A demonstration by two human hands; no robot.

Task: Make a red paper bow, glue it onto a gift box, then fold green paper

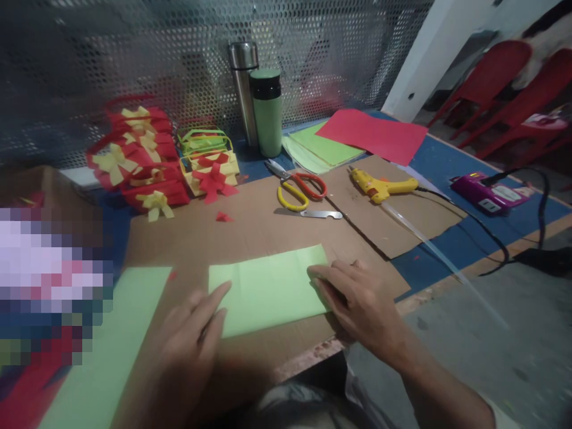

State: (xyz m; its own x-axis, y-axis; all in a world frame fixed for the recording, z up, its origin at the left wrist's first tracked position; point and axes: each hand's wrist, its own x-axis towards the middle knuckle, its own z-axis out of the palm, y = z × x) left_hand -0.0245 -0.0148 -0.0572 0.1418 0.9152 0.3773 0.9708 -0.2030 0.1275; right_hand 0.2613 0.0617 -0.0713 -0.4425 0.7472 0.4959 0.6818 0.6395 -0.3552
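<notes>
- Creased light-green paper (272, 292): head view, on cardboard (179, 238), long axis roughly nine-to-three, both hands equally near.
- Left hand (187, 333): nine o'clock end, forefinger touching, thumb parted.
- Right hand (363, 298): three o'clock end, fingers curled on edge; pinching or pressing, can't tell.

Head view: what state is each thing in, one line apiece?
Middle green paper, lying on cardboard, faintly creased
Left hand, open, on that paper
Right hand, bent, at its right end
Left green sheet, flat
Scissors, lying down, apparently closed
Yellow glue gun, lying on its side, heat unclear
Purple socket block, black plug inserted
Green tumbler, upright, closed
Steel flask, upright, closed
</notes>
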